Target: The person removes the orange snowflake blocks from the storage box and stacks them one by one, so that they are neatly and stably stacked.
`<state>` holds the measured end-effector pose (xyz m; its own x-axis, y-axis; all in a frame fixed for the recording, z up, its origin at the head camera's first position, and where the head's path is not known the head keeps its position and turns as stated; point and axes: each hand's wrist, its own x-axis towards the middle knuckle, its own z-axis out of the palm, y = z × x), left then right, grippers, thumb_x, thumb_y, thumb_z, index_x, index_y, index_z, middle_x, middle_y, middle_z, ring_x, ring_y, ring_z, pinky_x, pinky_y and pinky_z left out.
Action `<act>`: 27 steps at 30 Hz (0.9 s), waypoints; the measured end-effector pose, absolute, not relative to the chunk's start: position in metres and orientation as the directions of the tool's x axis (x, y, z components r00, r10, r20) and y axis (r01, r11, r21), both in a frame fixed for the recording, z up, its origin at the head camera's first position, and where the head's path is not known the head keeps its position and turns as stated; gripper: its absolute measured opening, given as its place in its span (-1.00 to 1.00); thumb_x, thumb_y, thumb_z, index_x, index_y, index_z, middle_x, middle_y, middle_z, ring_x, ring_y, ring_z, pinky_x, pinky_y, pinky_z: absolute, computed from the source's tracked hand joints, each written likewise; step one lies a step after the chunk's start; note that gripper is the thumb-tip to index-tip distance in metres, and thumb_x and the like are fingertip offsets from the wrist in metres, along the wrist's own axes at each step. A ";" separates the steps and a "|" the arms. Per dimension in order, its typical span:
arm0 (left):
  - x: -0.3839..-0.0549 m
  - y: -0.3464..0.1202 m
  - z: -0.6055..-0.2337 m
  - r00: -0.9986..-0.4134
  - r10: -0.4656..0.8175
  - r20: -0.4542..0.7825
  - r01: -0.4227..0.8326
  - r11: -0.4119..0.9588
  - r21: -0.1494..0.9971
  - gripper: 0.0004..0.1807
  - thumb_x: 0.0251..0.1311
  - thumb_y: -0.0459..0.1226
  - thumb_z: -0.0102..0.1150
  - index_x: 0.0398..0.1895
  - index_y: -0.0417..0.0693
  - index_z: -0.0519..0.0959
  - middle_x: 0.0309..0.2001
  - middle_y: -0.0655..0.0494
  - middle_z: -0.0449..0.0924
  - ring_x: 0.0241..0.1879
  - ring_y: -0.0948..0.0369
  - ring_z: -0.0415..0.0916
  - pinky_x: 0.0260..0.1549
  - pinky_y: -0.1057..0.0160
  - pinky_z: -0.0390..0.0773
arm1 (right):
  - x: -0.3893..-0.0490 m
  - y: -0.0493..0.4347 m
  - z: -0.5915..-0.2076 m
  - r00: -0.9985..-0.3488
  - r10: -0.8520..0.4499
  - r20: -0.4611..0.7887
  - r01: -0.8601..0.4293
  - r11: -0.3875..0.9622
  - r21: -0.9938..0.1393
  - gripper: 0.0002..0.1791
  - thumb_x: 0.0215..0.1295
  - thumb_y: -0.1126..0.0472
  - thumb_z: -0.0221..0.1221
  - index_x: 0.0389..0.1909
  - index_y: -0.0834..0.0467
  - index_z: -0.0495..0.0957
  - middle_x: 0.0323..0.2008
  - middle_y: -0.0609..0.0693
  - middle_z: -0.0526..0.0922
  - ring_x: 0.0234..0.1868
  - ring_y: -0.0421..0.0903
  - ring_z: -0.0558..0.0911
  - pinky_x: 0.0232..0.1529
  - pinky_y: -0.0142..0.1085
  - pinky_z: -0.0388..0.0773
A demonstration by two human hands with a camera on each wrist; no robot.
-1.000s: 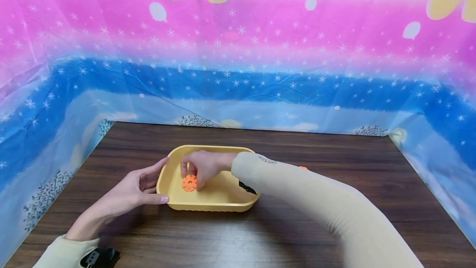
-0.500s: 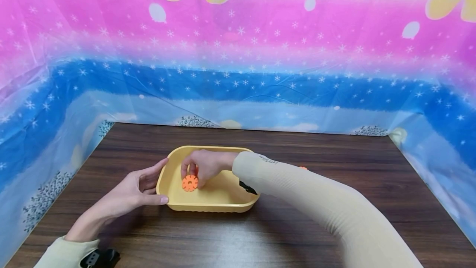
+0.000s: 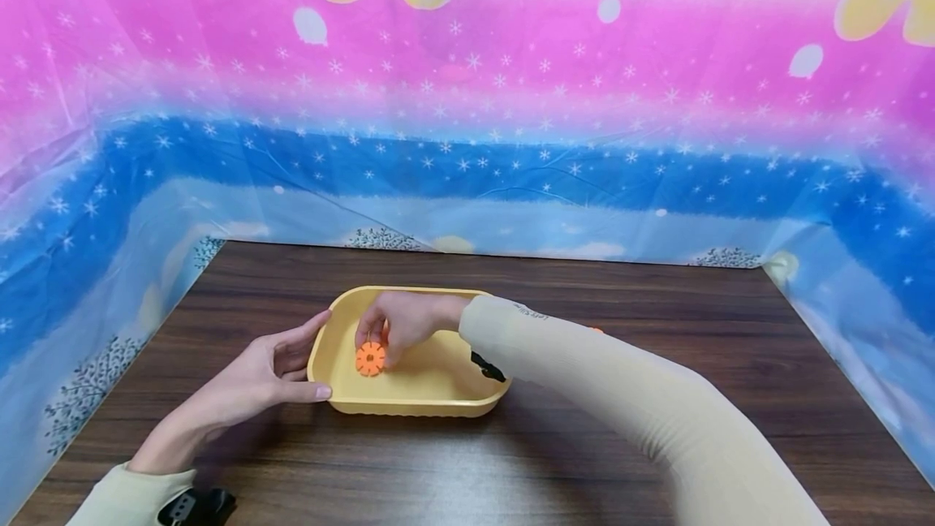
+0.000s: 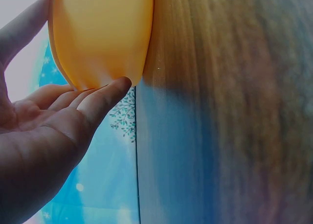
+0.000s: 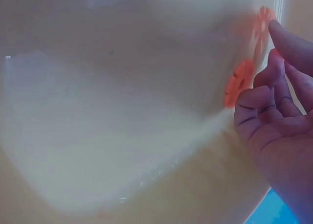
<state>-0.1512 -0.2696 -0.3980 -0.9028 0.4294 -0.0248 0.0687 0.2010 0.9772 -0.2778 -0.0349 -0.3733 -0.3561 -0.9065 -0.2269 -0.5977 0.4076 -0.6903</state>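
A pale yellow tray (image 3: 438, 406) lies on the wooden table. My left hand (image 3: 256, 368) holds its left end, thumb at the near corner and index finger at the far one. In the left wrist view, fingers (image 4: 100, 101) reach along the tray's outer wall. My right hand (image 3: 411, 321) is down inside the tray, pinching an orange notched disc (image 3: 370, 359) whose flat face shows to the head camera. In the right wrist view, an orange disc (image 5: 238, 84) leans beside curled fingers, and a paler orange disc shape (image 5: 263, 26) shows near the thumb.
Another orange piece (image 3: 597, 330) peeks out behind the right sleeve (image 3: 577, 364), mostly hidden by it. A patterned pink and blue cloth (image 3: 467, 144) stands around the back and sides of the dark wooden table (image 3: 438, 477).
The orange disc shifts and turns slightly at my right fingertips, with the right forearm edging a little to the right. The left hand and the tray keep their place.
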 end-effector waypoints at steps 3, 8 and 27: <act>-0.151 -0.270 -0.398 -0.902 0.431 -0.025 0.068 0.199 0.978 0.14 0.23 -0.42 0.48 0.70 -0.26 -0.10 0.67 -0.30 -0.15 0.52 -0.26 0.09 0.21 0.32 0.51 | -0.278 -0.034 -0.373 -0.357 -0.907 -0.223 -0.587 0.403 -0.702 -0.57 0.12 0.57 0.46 0.04 0.33 0.71 -0.27 0.04 0.66 -0.17 -0.01 0.58 -0.17 -0.49 0.51; -0.151 -0.270 -0.398 -0.901 0.433 -0.029 0.061 0.191 0.980 0.13 0.24 -0.42 0.48 0.71 -0.25 -0.10 0.67 -0.29 -0.16 0.53 -0.24 0.08 0.20 0.33 0.52 | -0.280 -0.033 -0.373 -0.365 -0.907 -0.211 -0.580 0.398 -0.711 -0.55 0.13 0.54 0.48 0.08 0.31 0.71 -0.25 -0.03 0.68 -0.12 -0.03 0.61 -0.10 -0.49 0.54; -0.151 -0.270 -0.397 -0.900 0.434 -0.046 0.048 0.204 0.978 0.14 0.25 -0.40 0.48 0.71 -0.24 -0.11 0.68 -0.25 -0.18 0.53 -0.25 0.08 0.19 0.33 0.54 | -0.288 -0.021 -0.362 -0.397 -0.899 -0.187 -0.517 0.387 -0.764 -0.53 0.18 0.48 0.49 0.14 0.25 0.72 -0.26 -0.05 0.69 -0.19 -0.07 0.61 -0.22 -0.40 0.57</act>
